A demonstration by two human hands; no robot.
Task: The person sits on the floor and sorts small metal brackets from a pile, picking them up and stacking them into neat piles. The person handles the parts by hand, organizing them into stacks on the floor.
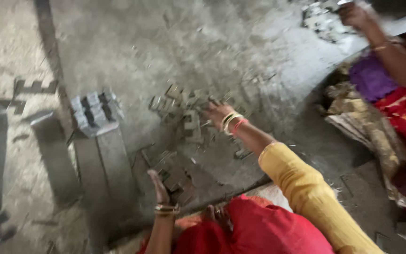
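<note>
My right hand [217, 113], with bangles on the wrist and a yellow sleeve behind it, reaches out over a scattered pile of small grey E-shaped metal plates [177, 106] on the dusty floor. Its fingers are spread and touch the plates. My left hand [159, 186], also with bangles, is held flat and edge-on beside a second, smaller heap of the same plates [180, 182]. It holds nothing. The picture is blurred by motion.
A neat stacked block of the plates [95, 113] sits on a long grey metal bar [106, 164] to the left. More flat metal pieces [34, 87] lie at far left. Another person in red and purple [400, 103] sits at right, one hand [353, 14] raised over more plates.
</note>
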